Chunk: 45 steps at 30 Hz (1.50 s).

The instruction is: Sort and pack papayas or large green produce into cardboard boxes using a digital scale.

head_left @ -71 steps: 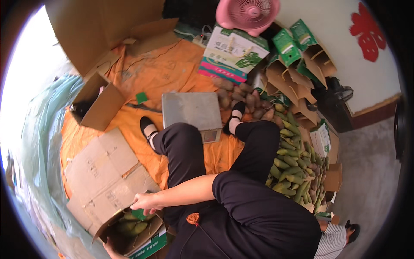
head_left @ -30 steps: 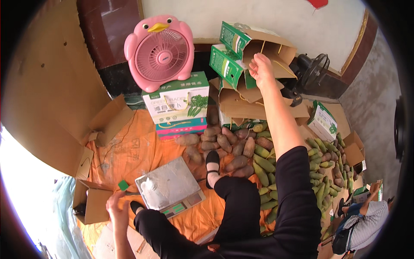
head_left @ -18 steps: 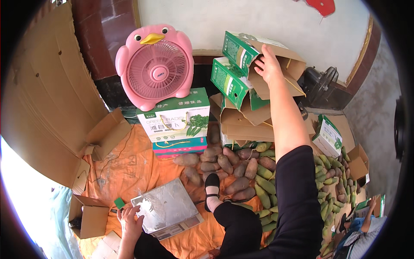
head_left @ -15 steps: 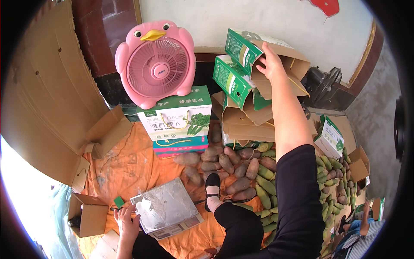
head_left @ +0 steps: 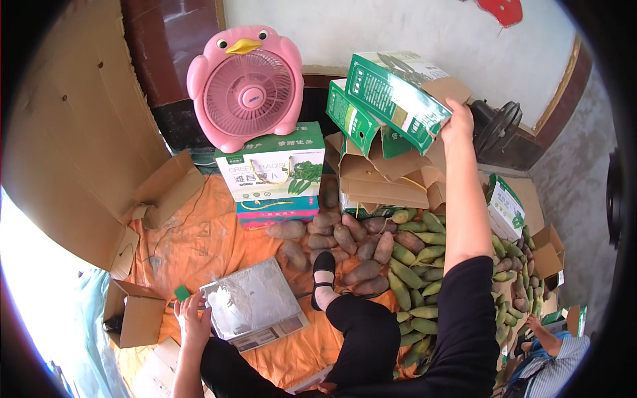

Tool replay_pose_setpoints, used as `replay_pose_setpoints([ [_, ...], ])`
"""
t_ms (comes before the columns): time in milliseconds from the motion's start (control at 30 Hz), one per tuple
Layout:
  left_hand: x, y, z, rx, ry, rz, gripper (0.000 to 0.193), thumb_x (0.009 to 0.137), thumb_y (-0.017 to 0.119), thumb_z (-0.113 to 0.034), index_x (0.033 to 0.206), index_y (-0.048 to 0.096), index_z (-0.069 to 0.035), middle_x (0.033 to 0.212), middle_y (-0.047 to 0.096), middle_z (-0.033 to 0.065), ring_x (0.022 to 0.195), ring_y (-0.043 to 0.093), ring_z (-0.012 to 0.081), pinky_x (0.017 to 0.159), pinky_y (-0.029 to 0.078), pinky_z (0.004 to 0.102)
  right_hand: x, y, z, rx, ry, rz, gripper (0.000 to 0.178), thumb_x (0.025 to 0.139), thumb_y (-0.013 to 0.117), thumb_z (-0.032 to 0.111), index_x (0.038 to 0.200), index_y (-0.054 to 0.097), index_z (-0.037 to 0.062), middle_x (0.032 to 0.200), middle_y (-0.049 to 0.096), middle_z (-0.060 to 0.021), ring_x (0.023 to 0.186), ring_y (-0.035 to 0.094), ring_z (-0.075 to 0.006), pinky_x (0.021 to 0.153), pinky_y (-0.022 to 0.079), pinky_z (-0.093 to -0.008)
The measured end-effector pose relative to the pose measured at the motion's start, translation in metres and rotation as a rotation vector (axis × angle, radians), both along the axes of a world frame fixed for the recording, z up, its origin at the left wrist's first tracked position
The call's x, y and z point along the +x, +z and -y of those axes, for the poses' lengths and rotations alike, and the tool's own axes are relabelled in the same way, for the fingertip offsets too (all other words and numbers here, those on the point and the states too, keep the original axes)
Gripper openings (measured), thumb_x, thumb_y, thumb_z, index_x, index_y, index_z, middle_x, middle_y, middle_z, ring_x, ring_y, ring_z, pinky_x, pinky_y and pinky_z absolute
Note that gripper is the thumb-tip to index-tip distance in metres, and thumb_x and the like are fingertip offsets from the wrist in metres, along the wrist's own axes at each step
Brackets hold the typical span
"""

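My right hand (head_left: pixel 458 125), arm stretched out far to the right, is closed on the edge of a green-and-white carton (head_left: pixel 398 99). That carton is tilted on top of a stack of folded-open cartons (head_left: pixel 381 189). Low on the left, my left hand (head_left: pixel 192 322) has its fingers bent and apart, with nothing seen in it. It lies beside a flat grey-topped box (head_left: pixel 253 305), close to its left edge; a small green piece (head_left: pixel 182 292) shows just beyond the fingertips.
A pink penguin-shaped fan (head_left: pixel 249 86) stands on a white-and-green carton (head_left: pixel 272 172). Brown tubers (head_left: pixel 361 272) and green radishes (head_left: pixel 405 282) cover the orange sheet (head_left: pixel 172 245). A black fan (head_left: pixel 494 126) is behind the stack. Another person (head_left: pixel 554 358) is at lower right.
My right hand has moved right and slightly down and now grips the carton, whose green side has swung toward me. The left hand has stayed beside the grey-topped box.
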<state>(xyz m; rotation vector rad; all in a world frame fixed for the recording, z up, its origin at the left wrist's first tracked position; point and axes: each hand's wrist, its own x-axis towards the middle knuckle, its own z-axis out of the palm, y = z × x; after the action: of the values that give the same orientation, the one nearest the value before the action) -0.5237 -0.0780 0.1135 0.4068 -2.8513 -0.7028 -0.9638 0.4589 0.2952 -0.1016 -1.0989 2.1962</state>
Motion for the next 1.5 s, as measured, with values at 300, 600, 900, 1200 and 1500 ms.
replay_pose_setpoints([
  [300, 0.023, 0.009, 0.014, -0.039, 0.003, -0.055, 0.041, 0.076, 0.065, -0.007, 0.117, 0.058, -0.007, 0.099, 0.065, 0.0057, 0.102, 0.058, 0.0269, 0.102, 0.03, 0.0463, 0.11, 0.037, 0.012, 0.005, 0.556, 0.36, 0.03, 0.081, 0.072, 0.012, 0.108, 0.06, 0.0055, 0.105, 0.066, -0.0099, 0.097, 0.064, -0.0256, 0.086, 0.053, -0.0424],
  [600, 0.062, 0.035, 0.029, 0.071, 0.057, -0.226, 0.04, 0.077, 0.064, -0.005, 0.117, 0.058, -0.006, 0.097, 0.065, 0.0065, 0.1, 0.059, 0.0261, 0.101, 0.034, 0.0417, 0.272, 0.029, 0.112, 0.581, 0.472, 0.257, 0.04, 0.079, 0.072, 0.015, 0.111, 0.06, -0.0043, 0.104, 0.066, -0.0117, 0.093, 0.064, -0.0204, 0.086, 0.049, -0.0333],
  [900, 0.096, 0.077, -0.002, 0.119, 0.036, -0.364, 0.038, 0.077, 0.064, -0.003, 0.115, 0.06, -0.005, 0.099, 0.065, 0.0094, 0.102, 0.056, 0.03, 0.102, 0.035, 0.0427, 0.344, -0.014, 0.173, 1.006, 0.843, 0.145, 0.031, 0.087, 0.063, 0.007, 0.115, 0.06, -0.0043, 0.104, 0.068, -0.0078, 0.093, 0.061, -0.0114, 0.083, 0.049, -0.029],
  [1200, 0.107, 0.076, -0.018, -0.007, -0.026, -0.441, 0.037, 0.075, 0.064, -0.004, 0.112, 0.062, -0.006, 0.11, 0.062, 0.0112, 0.11, 0.055, 0.0286, 0.104, 0.032, 0.0448, 0.35, -0.119, 0.258, 1.767, 0.897, -0.31, 0.025, 0.081, 0.064, 0.014, 0.105, 0.066, 0.0052, 0.093, 0.066, -0.0126, 0.088, 0.062, -0.0303, 0.079, 0.049, -0.0379],
  [1500, 0.108, 0.031, -0.044, 0.07, 0.032, -0.266, 0.043, 0.072, 0.07, -0.004, 0.114, 0.062, -0.008, 0.116, 0.058, 0.0096, 0.121, 0.046, 0.0332, 0.104, 0.032, 0.0456, 0.346, -0.22, 0.278, 2.044, 1.1, -0.285, 0.02, 0.081, 0.065, 0.014, 0.1, 0.069, 0.0146, 0.094, 0.067, -0.0039, 0.095, 0.062, -0.0263, 0.079, 0.051, -0.0405],
])
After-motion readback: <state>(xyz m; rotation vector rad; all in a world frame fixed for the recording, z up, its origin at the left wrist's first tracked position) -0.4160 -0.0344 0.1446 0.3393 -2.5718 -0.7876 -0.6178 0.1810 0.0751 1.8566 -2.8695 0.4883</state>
